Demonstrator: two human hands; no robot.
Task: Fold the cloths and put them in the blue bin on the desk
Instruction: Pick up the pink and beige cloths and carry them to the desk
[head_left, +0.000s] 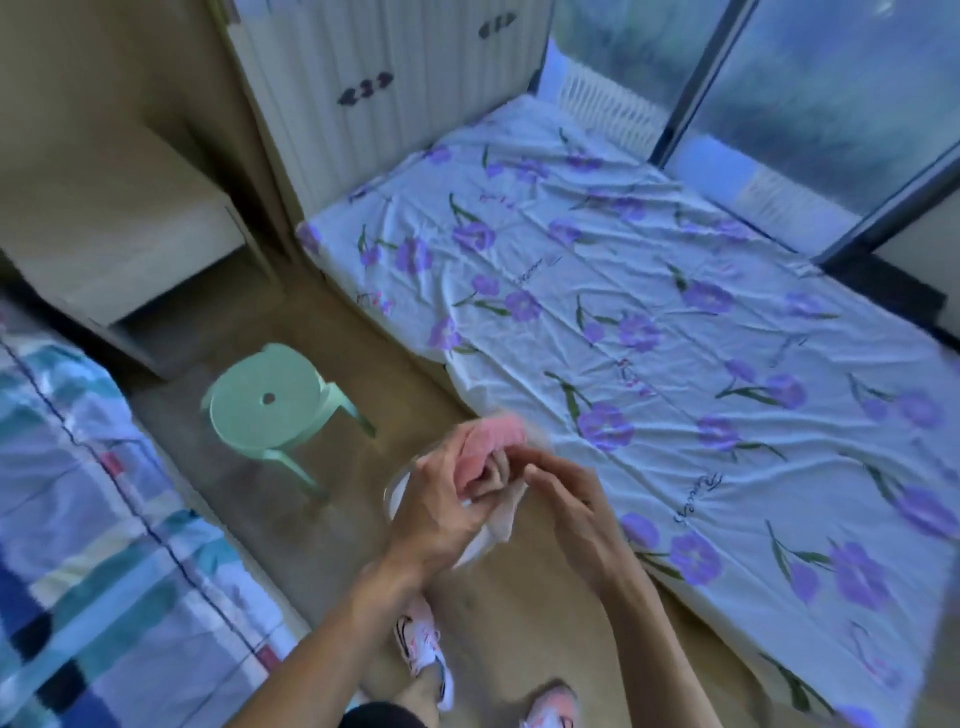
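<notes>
Left hand (441, 512) close beside right hand (576, 519)

Setting: bedroom in a home.

Evidence:
- A low bed (649, 322) to my right has a wrinkled white sheet printed with purple flowers.
- A second bed (78, 493) at my left lies under a blue, teal and white checked cover.
- A strip of tan floor (519, 613) runs between them, where I stand in pink-and-white sneakers (421, 644).
- A small mint-green plastic stool (260, 410) stands on that floor.
- A tall wardrobe (374, 104) with ribbed pale doors and dark handles stands at the flowered bed's far end, with a beige cabinet (119, 208) left of it.
- Large dark-framed glass panes (831, 93) run along the far side, with what looks like a white radiator (608, 98) below.
</notes>
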